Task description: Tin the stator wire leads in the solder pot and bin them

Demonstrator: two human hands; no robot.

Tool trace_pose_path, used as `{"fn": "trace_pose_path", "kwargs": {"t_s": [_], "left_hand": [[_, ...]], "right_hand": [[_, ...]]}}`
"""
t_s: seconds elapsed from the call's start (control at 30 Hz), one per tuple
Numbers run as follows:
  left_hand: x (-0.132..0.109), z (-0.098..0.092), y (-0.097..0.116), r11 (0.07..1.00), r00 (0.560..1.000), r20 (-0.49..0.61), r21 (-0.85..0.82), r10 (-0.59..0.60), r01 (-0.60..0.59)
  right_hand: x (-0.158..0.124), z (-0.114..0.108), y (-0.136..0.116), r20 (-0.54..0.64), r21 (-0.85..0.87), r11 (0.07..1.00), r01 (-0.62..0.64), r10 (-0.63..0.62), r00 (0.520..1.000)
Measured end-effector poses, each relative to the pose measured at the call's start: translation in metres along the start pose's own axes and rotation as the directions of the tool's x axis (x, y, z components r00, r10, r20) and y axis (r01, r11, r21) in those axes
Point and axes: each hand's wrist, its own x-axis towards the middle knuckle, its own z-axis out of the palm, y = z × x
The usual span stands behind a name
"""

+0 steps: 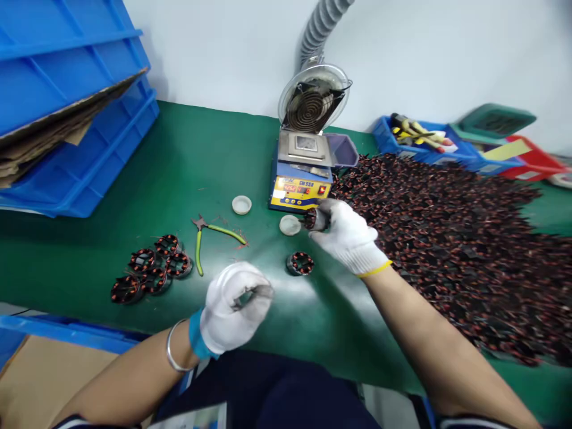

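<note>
My right hand (342, 229), in a white glove with a yellow cuff edge, is closed around a motor stator (315, 219). The stator is tipped on its side, its copper-wound end facing a small white dish (290, 225) just left of it. My left hand (236, 304), gloved in white with a blue cuff, curls into a ring above the mat's near part. Green shows through that ring; anything between its fingertips is too small to make out. Another stator (300, 263) lies between the hands. Green-handled cutters (218, 232) lie spread beyond my left hand.
A solder pot (300, 179) with a lit display stands at the back under a grey duct (319, 30). Several stators (154, 265) cluster at left; a large mass of stators (438, 238) covers the right. A second dish (242, 205), blue crates (89, 119) and tool bins (420, 140) surround them.
</note>
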Motion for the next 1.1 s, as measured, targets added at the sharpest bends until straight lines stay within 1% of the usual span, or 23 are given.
{"fn": "trace_pose_path", "kwargs": {"t_s": [0.07, 0.13, 0.2, 0.33, 0.4, 0.47, 0.5, 0.57, 0.63, 0.7, 0.77, 0.83, 0.9, 0.97, 1.03, 1.1], "left_hand": [[0.001, 0.003, 0.002, 1.000, 1.000, -0.003, 0.022, -0.008, 0.008], [0.004, 0.003, 0.003, 0.999, 0.999, -0.007, 0.031, -0.036, 0.036], [0.005, 0.003, 0.005, 0.998, 0.999, 0.002, 0.035, -0.049, 0.049], [0.006, 0.001, 0.008, 0.999, 0.999, 0.035, 0.044, -0.001, -0.001], [0.007, 0.001, 0.009, 0.999, 0.999, 0.040, 0.052, -0.005, 0.003], [0.008, 0.002, 0.010, 0.999, 0.999, 0.038, 0.046, -0.029, 0.028], [0.008, 0.002, 0.011, 0.999, 0.998, 0.042, 0.036, -0.040, 0.038], [0.009, 0.003, 0.011, 0.999, 0.997, 0.054, 0.020, -0.048, 0.047], [0.009, 0.003, 0.011, 0.999, 0.996, 0.071, 0.023, -0.048, 0.046], [0.008, 0.003, 0.011, 0.998, 0.996, 0.079, 0.045, -0.037, 0.034], [0.007, 0.003, 0.010, 0.997, 0.996, 0.082, 0.069, -0.031, 0.025], [0.007, 0.002, 0.009, 0.997, 0.996, 0.084, 0.075, -0.036, 0.030], [0.007, 0.002, 0.009, 0.997, 0.995, 0.092, 0.075, -0.043, 0.036], [0.006, 0.002, 0.009, 0.997, 0.995, 0.092, 0.066, -0.050, 0.044], [0.005, 0.004, 0.009, 0.996, 0.993, 0.093, 0.062, -0.066, 0.061], [0.004, 0.006, 0.010, 0.994, 0.991, 0.107, 0.077, -0.081, 0.073]], "right_hand": [[0.008, 0.006, 0.002, 0.056, -0.098, 0.995, 0.028, -0.022, 0.998], [0.010, 0.008, 0.001, 0.098, -0.155, 0.985, 0.077, -0.062, 0.993], [0.010, 0.009, -0.001, 0.128, -0.180, 0.976, 0.124, -0.102, 0.987], [0.009, 0.007, -0.002, 0.148, -0.192, 0.965, 0.176, -0.149, 0.978], [0.010, 0.007, 0.003, 0.110, -0.152, 0.973, 0.173, -0.157, 0.981], [0.011, 0.005, 0.009, 0.028, -0.105, 0.972, 0.211, -0.209, 0.977], [0.011, 0.003, 0.012, -0.012, -0.104, 0.962, 0.253, -0.256, 0.967], [0.012, -0.003, 0.013, -0.048, -0.183, 0.920, 0.347, -0.361, 0.931], [0.014, -0.008, 0.007, 0.007, -0.317, 0.850, 0.420, -0.441, 0.897], [0.016, -0.010, -0.004, 0.103, -0.418, 0.777, 0.471, -0.475, 0.874], [0.018, -0.007, -0.014, 0.193, -0.457, 0.721, 0.521, -0.491, 0.849], [0.020, -0.002, -0.021, 0.234, -0.471, 0.697, 0.541, -0.493, 0.838], [0.021, -0.002, -0.024, 0.246, -0.477, 0.695, 0.537, -0.481, 0.841], [0.021, -0.011, -0.026, 0.250, -0.480, 0.700, 0.529, -0.469, 0.847], [0.026, -0.029, -0.029, 0.239, -0.494, 0.710, 0.501, -0.443, 0.864], [0.041, -0.052, -0.034, 0.169, -0.499, 0.767, 0.404, -0.371, 0.913]]}}
